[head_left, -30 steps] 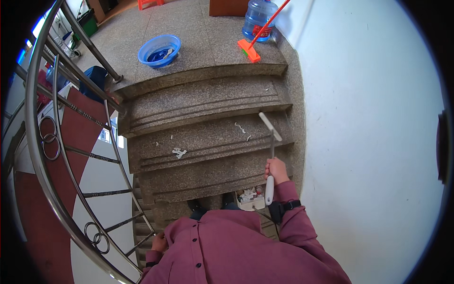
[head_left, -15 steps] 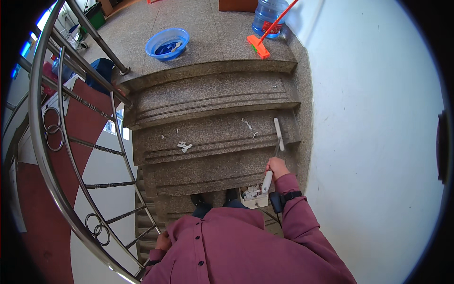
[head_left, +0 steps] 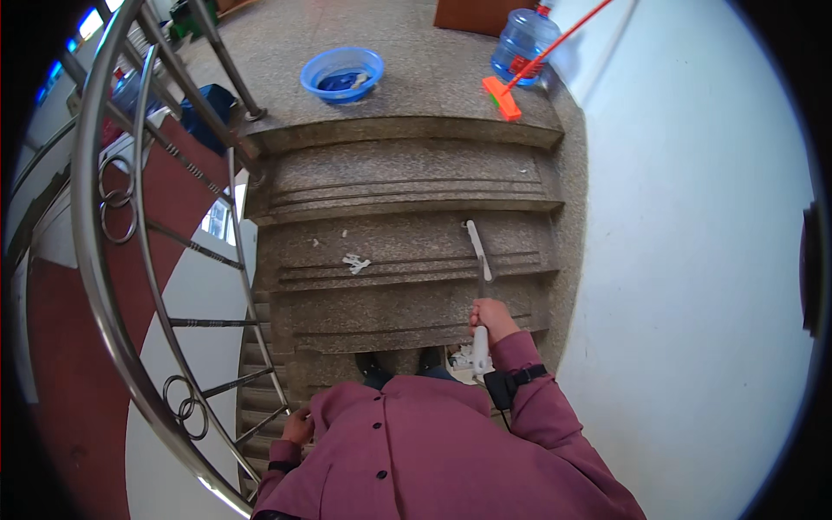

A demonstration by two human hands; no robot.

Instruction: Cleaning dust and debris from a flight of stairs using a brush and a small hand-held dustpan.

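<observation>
Currently the right hand [head_left: 492,319] keeps a closed grip around the white handle of a long-handled brush [head_left: 478,260], whose head rests on the far step [head_left: 407,247]. Left hand [head_left: 299,427] hangs near the steel railing [head_left: 113,286]; its grip state cannot be told. White paper scraps [head_left: 354,262] lie left on that step. A blue basin [head_left: 342,74] and orange mop [head_left: 503,95] stand on the far landing.

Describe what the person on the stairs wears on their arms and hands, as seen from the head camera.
Both arms are covered by long maroon sleeves of a buttoned shirt with dark buttons. The right hand is bare, with a black strap-on device and a thin cable at the wrist. The left hand is bare too, with a dark band at its cuff.
</observation>
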